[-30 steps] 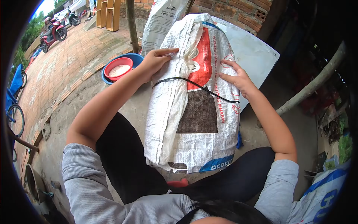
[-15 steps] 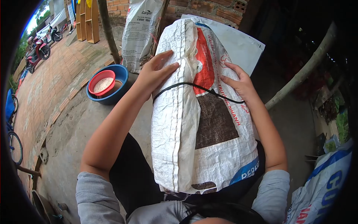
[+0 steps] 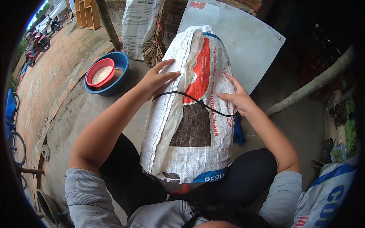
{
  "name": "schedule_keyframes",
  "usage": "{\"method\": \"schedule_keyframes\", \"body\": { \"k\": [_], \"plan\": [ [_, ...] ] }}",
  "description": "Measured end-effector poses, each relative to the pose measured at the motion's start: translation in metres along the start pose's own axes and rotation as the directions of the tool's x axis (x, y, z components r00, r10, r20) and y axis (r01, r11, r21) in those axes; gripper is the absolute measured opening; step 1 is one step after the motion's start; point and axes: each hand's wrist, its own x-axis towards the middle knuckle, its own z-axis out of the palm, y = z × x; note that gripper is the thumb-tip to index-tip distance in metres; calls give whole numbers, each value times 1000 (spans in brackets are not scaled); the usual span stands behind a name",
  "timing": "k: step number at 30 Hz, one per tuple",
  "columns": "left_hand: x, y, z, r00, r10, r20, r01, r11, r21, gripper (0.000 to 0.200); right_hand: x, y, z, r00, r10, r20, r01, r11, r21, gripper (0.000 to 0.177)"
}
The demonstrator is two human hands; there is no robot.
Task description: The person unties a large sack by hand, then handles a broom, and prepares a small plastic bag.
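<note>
White woven sack [image 3: 213, 159] lay near-to-far between our left hand [image 3: 152, 80] and right hand [image 3: 242, 100], both touching; we had thumbs, forefingers parted, couldn't tell hidden fingers' grip.

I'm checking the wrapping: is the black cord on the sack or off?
On: the cord crosses the front of the sack, just below the left hand and right hand; its back is hidden.

1 red item [image 3: 184, 188], lower centre: partly hidden by bound sack [image 3: 192, 159], identity unclear. Pale contents [image 3: 102, 75] of red bowl [image 3: 89, 79], left: too small to identify. 1 printed sack [image 3: 136, 28], top centre: cut off by upper edge. 2 motorbikes [image 3: 37, 46], upper left: details too small. 1 lettered sack [image 3: 326, 192], lower right: cut off below.
</note>
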Motion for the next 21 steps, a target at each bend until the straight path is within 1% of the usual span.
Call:
{"method": "schedule_keyframes", "body": {
  "k": [1,2,3,5,6,7,9,10,11,12,13,14,15,16,17,18,19,20,21],
  "plan": [
    [0,1,2,999,-29,13,29,999,-29,60,-1,-4,1,1000,8,-6,-8,1000,-25,85],
    [0,1,6,999,-18,-27,17,999,-30,59,-5,-12,3,1000,19,-16,-19,1000,-16,84],
    [6,-4,6,1000,-27,-12,26,997,-72,59,-5,-12,2,999,45,-23,-45,999,-13,84],
    [5,-2,10,999,-27,24,30,987,-157,59,-1,-10,-3,996,-89,-29,87,995,-52,82],
    [7,-3,10,999,-16,47,23,987,-161,60,-3,-13,-4,997,-79,-20,78,997,-22,81],
    [7,-3,10,1000,-2,28,6,993,-120,60,-4,-13,-3,998,-60,-32,59,998,-14,81],
    [12,-8,11,999,33,8,-32,994,-102,61,-3,-14,-3,995,-97,-39,93,991,-97,80],
    [14,-12,10,1000,8,18,-6,995,-103,61,-1,-13,-2,996,-82,-25,80,994,-69,81],
    [11,-13,8,999,36,33,-32,993,-115,62,-1,-8,-4,998,-52,-32,50,997,-62,81],
    [14,-15,7,997,62,43,-56,990,-129,63,4,-3,-8,990,-137,-24,130,977,-172,82],
    [16,-15,6,998,26,49,-20,991,-131,63,9,1,-10,976,-216,-4,206,939,-276,83],
    [17,-12,3,997,6,83,7,988,-153,65,10,-2,-7,983,-182,-13,176,962,-208,86],
    [21,-10,1,994,-7,113,28,983,-181,66,16,-4,-9,988,-154,-8,149,966,-211,86],
    [21,-9,3,995,8,96,13,977,-214,67,17,-6,-10,986,-169,-7,160,944,-289,87],
    [18,-9,4,995,-21,94,42,972,-230,67,16,-8,-8,982,-189,-1,176,914,-366,88],
    [11,-6,2,998,10,59,1,980,-197,67,9,-9,-2,972,-233,-32,202,895,-398,87],
    [10,-3,3,999,46,28,-41,986,-161,67,7,-8,3,977,-212,-35,181,898,-401,87],
    [9,2,5,998,59,-23,-61,987,-147,63,5,-9,8,977,-195,-89,129,868,-480,85],
    [9,7,3,999,46,-11,-47,986,-161,63,4,-10,11,972,-183,-145,73,828,-556,83]
  ]
}}
